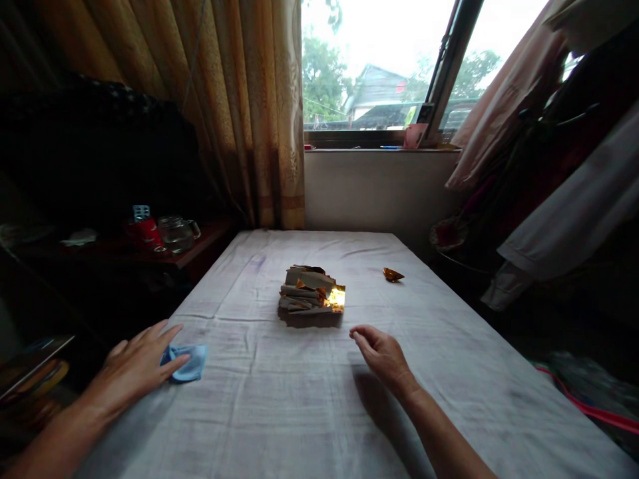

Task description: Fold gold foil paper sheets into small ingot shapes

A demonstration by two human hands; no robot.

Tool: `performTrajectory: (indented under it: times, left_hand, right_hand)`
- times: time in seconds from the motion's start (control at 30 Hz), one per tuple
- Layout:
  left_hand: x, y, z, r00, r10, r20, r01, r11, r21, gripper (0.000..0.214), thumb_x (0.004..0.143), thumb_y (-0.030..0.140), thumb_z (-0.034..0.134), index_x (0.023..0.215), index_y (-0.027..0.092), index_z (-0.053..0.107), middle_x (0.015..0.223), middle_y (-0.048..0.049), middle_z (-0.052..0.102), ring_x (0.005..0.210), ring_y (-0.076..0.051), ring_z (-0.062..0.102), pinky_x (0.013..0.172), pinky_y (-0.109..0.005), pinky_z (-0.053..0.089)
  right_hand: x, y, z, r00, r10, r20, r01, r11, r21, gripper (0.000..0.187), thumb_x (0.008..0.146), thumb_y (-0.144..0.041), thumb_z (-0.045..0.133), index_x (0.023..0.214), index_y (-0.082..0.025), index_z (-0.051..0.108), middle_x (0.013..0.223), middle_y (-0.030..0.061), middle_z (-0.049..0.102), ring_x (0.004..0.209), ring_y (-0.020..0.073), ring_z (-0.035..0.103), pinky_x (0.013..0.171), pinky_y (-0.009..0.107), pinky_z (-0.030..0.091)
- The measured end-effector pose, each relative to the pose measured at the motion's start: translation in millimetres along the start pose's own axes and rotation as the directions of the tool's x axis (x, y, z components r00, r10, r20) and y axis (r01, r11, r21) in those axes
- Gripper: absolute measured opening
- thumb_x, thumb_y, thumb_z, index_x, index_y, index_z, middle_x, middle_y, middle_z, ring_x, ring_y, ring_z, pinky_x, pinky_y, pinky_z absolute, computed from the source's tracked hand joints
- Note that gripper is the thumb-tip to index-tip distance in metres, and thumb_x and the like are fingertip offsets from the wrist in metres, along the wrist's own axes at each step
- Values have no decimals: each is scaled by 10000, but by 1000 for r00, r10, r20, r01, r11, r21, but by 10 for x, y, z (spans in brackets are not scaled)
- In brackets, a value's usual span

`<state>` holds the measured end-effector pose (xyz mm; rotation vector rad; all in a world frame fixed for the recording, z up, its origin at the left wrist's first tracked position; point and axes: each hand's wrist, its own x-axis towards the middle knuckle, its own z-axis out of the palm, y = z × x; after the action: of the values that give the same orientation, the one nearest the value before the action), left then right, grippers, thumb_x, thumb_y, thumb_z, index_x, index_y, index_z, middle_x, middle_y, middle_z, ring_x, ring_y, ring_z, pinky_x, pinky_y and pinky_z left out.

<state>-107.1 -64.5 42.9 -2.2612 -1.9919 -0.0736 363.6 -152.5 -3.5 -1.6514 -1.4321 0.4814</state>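
My left hand [140,366] is open, fingers spread, at the left side of the white cloth-covered table. Its thumb and fingers reach over a small folded blue cloth [194,363]; whether they touch it I cannot tell. Raised a little over the table, right of the middle, my right hand [383,352] has its fingers curled and pressed together, with nothing seen in them. Beyond it lies a stack of folded grey-backed gold foil paper [309,293], shiny on its right side. A small folded gold paper piece [393,274] sits apart at the right.
On a dark side table at the left stand a glass mug [176,234] and a red can-like holder [146,233]. A curtain [249,120] hangs behind. A pink cup [414,135] stands on the window sill. Clothes [564,219] hang along the right side.
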Motion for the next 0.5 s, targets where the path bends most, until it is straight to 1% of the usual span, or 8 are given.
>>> performTrajectory:
  times: [0.03,0.1,0.17,0.2,0.27,0.33,0.4,0.5]
  left_hand:
    - [26,177,-34,999,54,0,-54,998,-9,581,846,536,504,1330,233,610,1435,-127,558,1319,-360,519,1069,-560,401]
    - [77,572,-38,979,205,21,-203,977,-72,567,872,475,503,1369,213,576,1441,-129,552,1331,-301,516,1105,-478,389]
    - [131,982,24,961,275,-12,-275,954,-122,533,888,413,521,1387,230,550,1450,-122,544,1331,-279,516,1120,-479,372]
    - [161,1178,71,950,308,-45,-311,940,-138,522,889,388,542,1387,233,546,1457,-121,536,1342,-280,503,1131,-490,356]
    - [221,1533,173,923,355,-148,-377,912,-163,544,871,360,604,1393,227,530,1472,-134,517,1353,-287,487,1134,-488,356]
    - [280,1828,265,881,394,-261,-443,881,-167,611,858,366,648,1430,230,482,1510,-148,465,1387,-306,441,1150,-502,331]
    - [334,2062,329,848,410,-336,-480,863,-159,710,841,369,684,1478,210,413,1544,-170,408,1423,-329,382,1173,-522,285]
    - [415,2309,370,817,435,-378,-509,852,-122,861,801,368,737,1530,192,315,1583,-181,331,1465,-351,298,1195,-538,224]
  right_hand:
    - [57,-6,-3,1000,-8,-16,7,999,-32,337,842,-445,470,851,-231,729,818,54,767,753,230,714,715,325,536]
    - [198,-41,25,999,-24,-33,20,993,-119,311,859,-403,474,893,-236,734,819,40,768,729,214,711,692,312,537]
    - [374,-110,92,998,-40,-55,31,987,-155,295,878,-357,479,976,-234,729,896,38,771,766,206,709,743,320,540]
    - [472,-156,136,997,-50,-62,39,985,-171,293,879,-316,483,1028,-235,721,959,41,769,804,203,709,776,323,538]
    - [669,-259,235,994,-82,-67,67,976,-206,327,860,-235,511,1129,-238,696,1111,52,742,921,203,696,851,330,521]
    - [841,-358,332,991,-121,-56,104,965,-241,374,831,-198,571,1183,-255,681,1193,54,714,1042,215,663,925,339,489]
    - [967,-430,407,988,-147,-42,131,954,-270,359,794,-187,635,1137,-268,705,1144,52,730,1025,224,661,916,339,484]
    - [1057,-463,439,986,-164,-36,146,945,-292,165,743,-167,683,852,-270,751,884,29,756,886,219,672,834,314,493]
